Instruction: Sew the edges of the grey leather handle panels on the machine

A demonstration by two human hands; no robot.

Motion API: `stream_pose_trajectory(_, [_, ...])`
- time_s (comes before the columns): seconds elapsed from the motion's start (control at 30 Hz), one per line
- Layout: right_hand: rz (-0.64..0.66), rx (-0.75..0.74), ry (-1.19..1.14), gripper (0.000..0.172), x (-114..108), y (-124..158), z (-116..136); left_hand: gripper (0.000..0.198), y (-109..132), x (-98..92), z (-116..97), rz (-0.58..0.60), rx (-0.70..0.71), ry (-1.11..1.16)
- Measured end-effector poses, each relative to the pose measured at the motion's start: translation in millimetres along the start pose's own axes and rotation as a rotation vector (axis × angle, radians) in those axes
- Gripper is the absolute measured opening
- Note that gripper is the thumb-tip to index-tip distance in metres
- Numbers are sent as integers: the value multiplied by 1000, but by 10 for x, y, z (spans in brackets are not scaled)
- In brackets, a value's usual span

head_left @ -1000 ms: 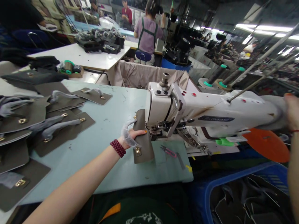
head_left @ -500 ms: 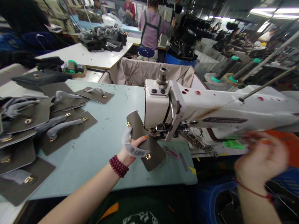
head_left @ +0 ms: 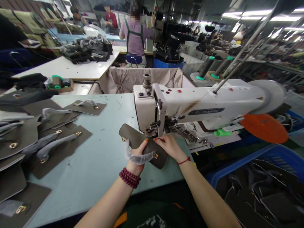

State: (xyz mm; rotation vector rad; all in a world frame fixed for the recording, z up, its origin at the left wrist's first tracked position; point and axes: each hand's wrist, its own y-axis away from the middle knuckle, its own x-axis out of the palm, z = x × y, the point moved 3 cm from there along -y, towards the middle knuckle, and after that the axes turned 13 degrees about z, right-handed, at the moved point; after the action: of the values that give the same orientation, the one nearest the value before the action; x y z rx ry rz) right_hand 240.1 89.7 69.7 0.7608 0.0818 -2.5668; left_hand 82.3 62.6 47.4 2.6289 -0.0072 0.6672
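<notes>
A grey-brown leather flap piece (head_left: 133,137) with gold clasps and a foam-wrapped handle lies tilted under the head of the white sewing machine (head_left: 190,106). My left hand (head_left: 137,155) grips the piece from the near side, with its thumb on top. My right hand (head_left: 168,145) rests on the same piece beside the needle area, fingers pressed down on its right end. A dark red bead bracelet is on my left wrist, a thin red string on my right.
Several similar leather pieces (head_left: 57,142) with wrapped handles lie spread over the left of the pale green table (head_left: 99,171). A blue bin (head_left: 273,161) with dark pieces stands at lower right. A fabric-lined bin (head_left: 133,79) sits behind the machine. A person in an apron works beyond it.
My right hand has come from the machine's handwheel on the right down onto the leather piece. The piece has turned from upright to slanting left under the needle.
</notes>
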Motion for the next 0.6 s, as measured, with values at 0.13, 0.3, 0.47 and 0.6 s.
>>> stream_pose_trajectory(0.13, [-5, -26, 6, 37, 26, 34, 4, 29, 22, 45, -27, 4, -61, -63])
stream_pose_trajectory(0.3, [-25, 9, -54, 38, 54, 21, -54, 28, -8, 45, -65, -34, -45, -67])
stream_pose_trajectory(0.47, [-76, 64, -135, 36, 137, -7, -138, 29, -6, 50, -206, 51, -53, -142])
stream_pose_trajectory(0.6, [-86, 81, -201, 29, 200, -8, -155, 27, -37, 59, -279, 145, -80, -201])
